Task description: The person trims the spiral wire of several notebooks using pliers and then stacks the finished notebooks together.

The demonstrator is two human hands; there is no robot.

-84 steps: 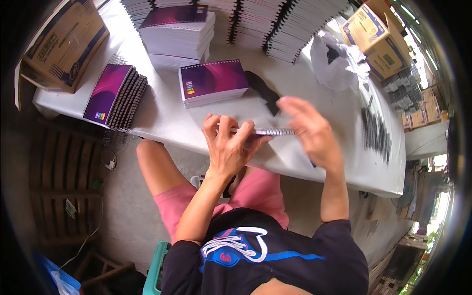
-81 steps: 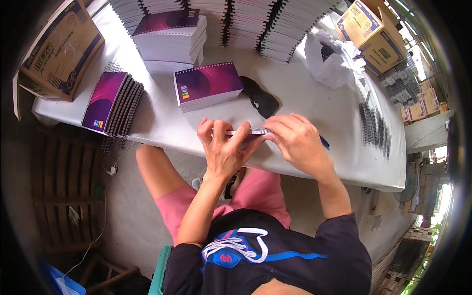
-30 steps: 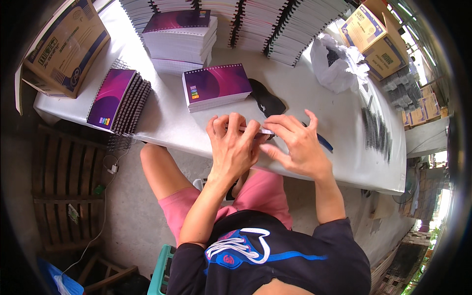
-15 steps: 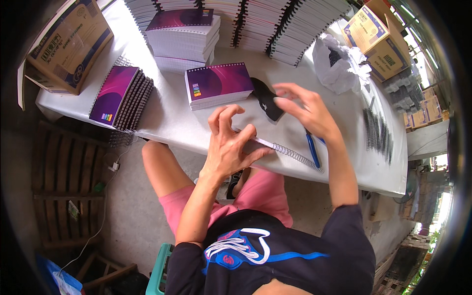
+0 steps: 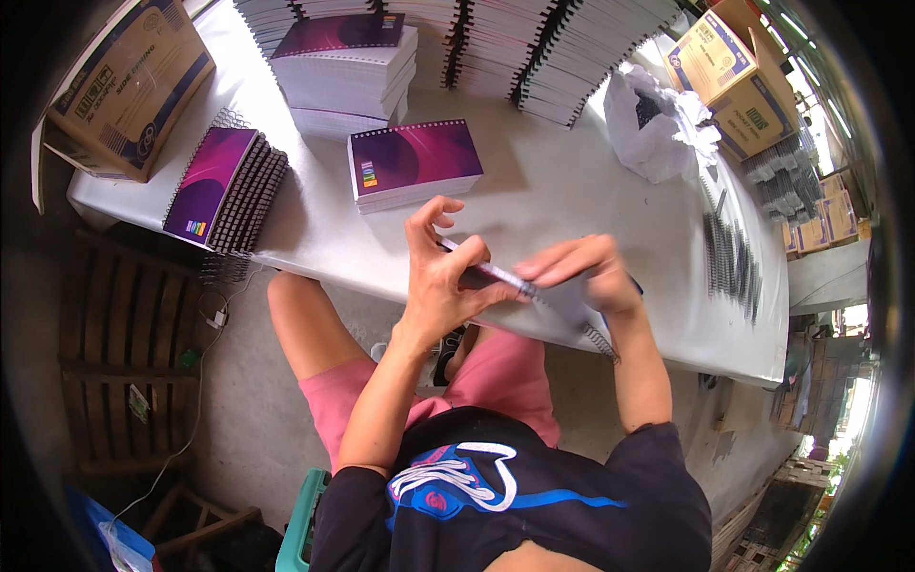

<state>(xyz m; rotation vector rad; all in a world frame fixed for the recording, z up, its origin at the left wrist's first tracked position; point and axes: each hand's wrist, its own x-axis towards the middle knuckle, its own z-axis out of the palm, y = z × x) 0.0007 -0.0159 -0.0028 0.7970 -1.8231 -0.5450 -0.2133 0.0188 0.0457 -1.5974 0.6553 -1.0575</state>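
Observation:
A thin notebook [image 5: 496, 274] is pinched edge-on in my left hand [image 5: 440, 276], between thumb and curled fingers, above the table's front edge. A wire coil [image 5: 599, 341] extends from its right end. My right hand [image 5: 581, 272] is smeared by motion beside that end, its fingers closed on a dark flat piece [image 5: 570, 307] that lies against the coil. The blur hides the piece's exact kind and the coil's middle. Beyond my hands sits a stack of unbound purple-covered pads [image 5: 415, 162] with punched holes along the far edge.
Coil-bound purple notebooks [image 5: 224, 186] are piled at left beside a cardboard box [image 5: 133, 91]. Taller pad stacks [image 5: 348, 71] and rows of bound books [image 5: 553, 67] stand behind. At right are a white plastic bag [image 5: 653, 129], another box [image 5: 734, 81] and loose coils [image 5: 732, 262].
My right hand has moved down and toward me, to the coil. The black piece has left its spot beside the pads. The blue-handled tool is now mostly hidden by my right hand.

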